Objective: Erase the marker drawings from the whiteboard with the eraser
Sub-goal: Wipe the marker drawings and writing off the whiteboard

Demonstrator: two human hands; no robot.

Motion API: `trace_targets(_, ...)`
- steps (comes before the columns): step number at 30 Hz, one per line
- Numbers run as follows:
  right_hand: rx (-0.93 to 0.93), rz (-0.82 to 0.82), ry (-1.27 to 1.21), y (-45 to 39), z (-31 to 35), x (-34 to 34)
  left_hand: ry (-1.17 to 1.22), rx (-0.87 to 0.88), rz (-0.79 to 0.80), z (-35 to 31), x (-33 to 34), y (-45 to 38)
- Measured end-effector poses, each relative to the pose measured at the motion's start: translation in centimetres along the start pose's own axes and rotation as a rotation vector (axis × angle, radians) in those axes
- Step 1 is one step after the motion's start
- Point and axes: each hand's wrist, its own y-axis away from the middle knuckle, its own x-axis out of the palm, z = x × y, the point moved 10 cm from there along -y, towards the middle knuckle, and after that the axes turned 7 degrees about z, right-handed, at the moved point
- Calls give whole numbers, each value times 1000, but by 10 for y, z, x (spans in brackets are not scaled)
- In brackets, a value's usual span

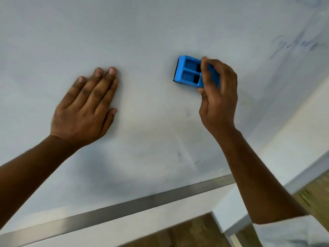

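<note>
the right hand (219, 97) is pinching the blue plastic eraser (191, 73) at centre right of the frame, thumb on its lower edge and fingers curled over the top, the dark felt pad facing the whiteboard (142, 32). the eraser is a hollow moulded block with two square recesses. the left hand (83, 111) is lying flat at centre left, fingers straight and together, pressing on the smooth, glossy white surface. the wiping step seems to be under way; faint blue marker strokes (295, 45) are showing at upper right, so the next move likely calls for sweeping that way. a brushed metal frame edge (124, 207) is running along the bottom.
</note>
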Motion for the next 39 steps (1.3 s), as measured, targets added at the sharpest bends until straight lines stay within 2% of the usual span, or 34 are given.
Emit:
trace_targets(3,3,-3,-36,42,1,17,5,-23,-15,0,-1,-1)
trace_targets(10,136,116,-73,181,1,79,-25,-141,-19,-17,9,11)
trace_targets(13,155,168,-99,228,13,99,-35,-132,-18,-22,12,15)
trace_targets(19,243,417,-117,332,55,145,-22,-152,-24,-18,12,15)
trace_targets(21,216,523,-119,363,86,161,-22,-139,-27,-18,12,14)
trace_targets(23,243,625,-181,376,111,176,-15,-128,-26,-17,13,15)
trace_targets(24,267,621,-217,374,118,178,-13,-124,-24,-17,13,15)
trace_targets(27,321,468,-316,334,123,162,8,-96,-11,-18,12,15)
trace_targets(32,389,51,-420,201,74,88,161,-67,46,-17,11,10)
trace_targets(35,363,-96,-368,115,45,43,239,-129,73,3,1,17)
trace_targets(39,323,-211,-252,31,20,13,185,-167,77,35,-7,39)
